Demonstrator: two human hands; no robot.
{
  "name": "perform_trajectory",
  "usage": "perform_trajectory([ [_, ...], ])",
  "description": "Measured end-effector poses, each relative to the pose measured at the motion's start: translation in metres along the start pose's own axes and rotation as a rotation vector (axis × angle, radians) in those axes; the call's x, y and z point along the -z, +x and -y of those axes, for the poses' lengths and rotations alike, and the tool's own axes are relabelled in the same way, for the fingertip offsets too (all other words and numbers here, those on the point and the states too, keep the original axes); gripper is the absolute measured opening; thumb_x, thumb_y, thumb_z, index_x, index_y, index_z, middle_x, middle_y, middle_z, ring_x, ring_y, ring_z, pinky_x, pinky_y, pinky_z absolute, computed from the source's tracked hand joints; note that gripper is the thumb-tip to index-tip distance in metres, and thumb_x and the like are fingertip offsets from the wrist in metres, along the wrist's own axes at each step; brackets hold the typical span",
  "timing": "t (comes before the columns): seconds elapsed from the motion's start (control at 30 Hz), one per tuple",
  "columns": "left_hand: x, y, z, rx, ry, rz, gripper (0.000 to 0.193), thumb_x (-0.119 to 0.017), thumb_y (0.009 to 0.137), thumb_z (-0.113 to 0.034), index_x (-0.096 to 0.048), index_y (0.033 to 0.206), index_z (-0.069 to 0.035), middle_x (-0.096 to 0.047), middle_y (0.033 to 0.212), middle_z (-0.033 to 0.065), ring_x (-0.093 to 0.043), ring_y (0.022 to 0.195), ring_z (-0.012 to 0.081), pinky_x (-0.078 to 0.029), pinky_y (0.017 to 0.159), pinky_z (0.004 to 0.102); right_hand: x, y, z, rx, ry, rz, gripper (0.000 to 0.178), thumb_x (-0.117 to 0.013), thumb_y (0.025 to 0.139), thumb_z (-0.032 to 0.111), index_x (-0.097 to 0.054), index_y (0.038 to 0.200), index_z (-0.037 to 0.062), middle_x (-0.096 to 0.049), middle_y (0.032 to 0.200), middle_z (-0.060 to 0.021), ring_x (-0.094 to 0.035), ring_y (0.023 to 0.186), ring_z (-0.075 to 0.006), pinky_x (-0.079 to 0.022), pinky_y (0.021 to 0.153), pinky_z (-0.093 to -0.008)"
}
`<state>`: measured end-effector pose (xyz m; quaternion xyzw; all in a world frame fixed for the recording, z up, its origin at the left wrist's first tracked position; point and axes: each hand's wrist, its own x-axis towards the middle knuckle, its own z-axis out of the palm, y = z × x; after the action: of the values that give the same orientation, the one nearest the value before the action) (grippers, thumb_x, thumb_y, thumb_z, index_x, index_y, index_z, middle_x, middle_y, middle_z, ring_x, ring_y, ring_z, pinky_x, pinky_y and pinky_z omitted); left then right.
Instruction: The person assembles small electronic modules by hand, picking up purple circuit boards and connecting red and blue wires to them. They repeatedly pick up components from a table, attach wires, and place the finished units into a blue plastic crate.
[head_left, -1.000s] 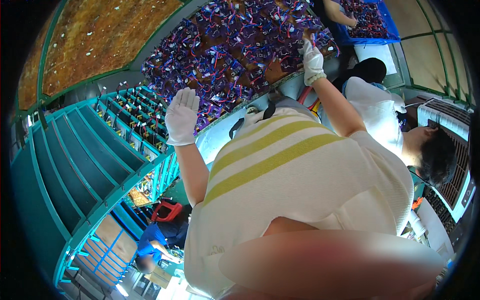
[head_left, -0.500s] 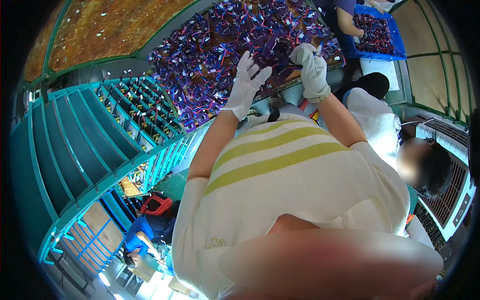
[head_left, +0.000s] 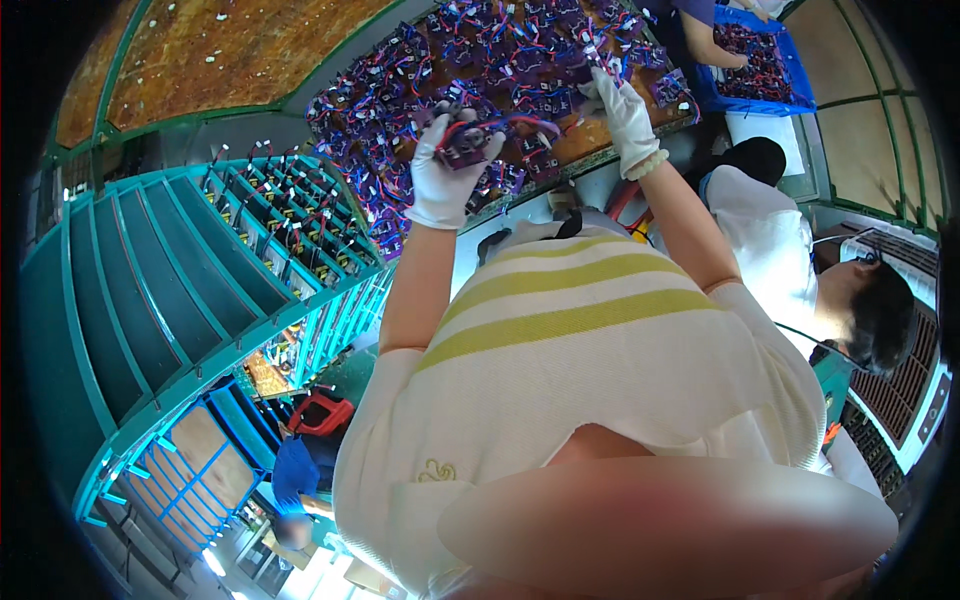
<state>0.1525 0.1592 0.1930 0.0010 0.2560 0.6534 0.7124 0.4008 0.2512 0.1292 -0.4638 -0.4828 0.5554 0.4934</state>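
White gloves cover both my hands. My left hand [head_left: 440, 185] is raised at the near edge of the worktable. It grips a small dark circuit board [head_left: 465, 148], whose red and blue wires trail off to the right. My right hand [head_left: 628, 125] reaches over the table's right part. Its fingers are drawn together beside wires with white connectors [head_left: 592, 52]; what lies between the fingertips is hidden. Many purple circuit boards [head_left: 385, 120] with red and blue leads cover the worktable around both hands.
A teal rack [head_left: 180, 290] with wired parts stands at left. Beyond the table lies a brown board surface [head_left: 230, 50]. At the upper right, a co-worker's hand reaches into a blue crate [head_left: 765, 105] of wired parts. Another person [head_left: 765, 240] sits close on my right.
My left hand, empty and spread before, now holds a circuit board and has shifted left. My right hand has moved up and away from the board that was near it.
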Motion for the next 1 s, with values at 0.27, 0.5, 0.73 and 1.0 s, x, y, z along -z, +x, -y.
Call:
perform_trajectory([
  [0.27, 0.054, -0.063, -0.045, -0.005, -0.096, -0.066, 0.021, -0.06, 0.089, -0.02, -0.062, 0.109, -0.012, -0.065, 0.108, 0.0113, -0.059, 0.089, 0.0238, -0.047, 0.077, 0.0427, -0.001, -0.026, -0.093, -0.561, -0.023, -0.545, 0.044, -0.054, 0.089, 0.053, -0.063, 0.082, 0.0099, -0.063, 0.071, -0.0021, -0.05, 0.049, -0.0114, -0.042, 0.045, -0.0288],
  [0.5, 0.11, -0.136, -0.09, -0.046, -0.059, -0.062, 0.039, -0.06, 0.089, -0.027, -0.054, 0.119, -0.004, -0.061, 0.112, 0.014, -0.058, 0.095, 0.0266, -0.045, 0.077, 0.0418, -0.009, 0.005, -0.167, -0.574, 0.509, -0.649, 0.029, -0.054, 0.094, 0.037, -0.061, 0.093, 0.0081, -0.063, 0.085, -0.0069, -0.057, 0.062, -0.0185, -0.051, 0.057, -0.0326],
  [0.73, 0.127, -0.173, -0.102, -0.002, 0.01, -0.102, 0.029, -0.056, 0.093, -0.029, -0.058, 0.117, -0.013, -0.063, 0.111, 0.0114, -0.061, 0.088, 0.022, -0.049, 0.069, 0.0385, -0.046, -0.046, -0.143, -0.458, 0.46, -0.546, 0.028, -0.06, 0.089, 0.025, -0.06, 0.109, 0.0067, -0.063, 0.094, -0.0069, -0.062, 0.079, -0.0213, -0.051, 0.066, -0.0333],
  [1.0, 0.059, -0.161, -0.07, 0.004, 1.042, 0.386, 0.076, -0.067, 0.084, -0.015, -0.024, 0.146, -0.009, -0.054, 0.119, 0.0091, -0.053, 0.105, 0.014, -0.041, 0.095, 0.0305, -0.159, -0.183, -0.027, -0.038, -0.066, 1.009, 0.027, -0.06, 0.09, 0.031, -0.061, 0.102, 0.0074, -0.061, 0.086, -0.0029, -0.06, 0.078, -0.0154, -0.049, 0.069, -0.0322],
])
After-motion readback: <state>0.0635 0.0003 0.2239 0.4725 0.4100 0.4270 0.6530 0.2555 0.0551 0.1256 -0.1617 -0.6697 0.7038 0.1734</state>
